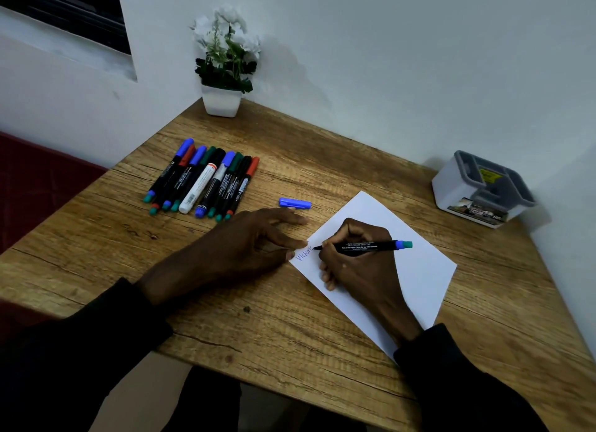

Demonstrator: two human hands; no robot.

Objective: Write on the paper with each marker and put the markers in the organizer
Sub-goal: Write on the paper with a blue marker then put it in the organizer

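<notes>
Now the right hand [358, 264] pinches a black marker [367, 246] in its curled fingers, with the tip down near the left corner of the white paper [419, 270], beside blue handwriting. The marker lies left to right. Its teal end points toward the grey organizer [483, 189] at the counter's [290, 335] far right corner, nearer this hand. The left hand [245, 244] lies flat, fingers straight and loosely spread, touching the paper's edge. A blue cap [295, 203] lies just beyond those fingertips, also left to right. A row of other markers [203, 180] sits farther left.

Items counted: 9 capped markers [201, 180], 1 uncapped marker [367, 246], 1 loose cap [295, 203], 1 paper sheet [419, 270], 1 organizer [451, 193], 1 potted plant [222, 102].
</notes>
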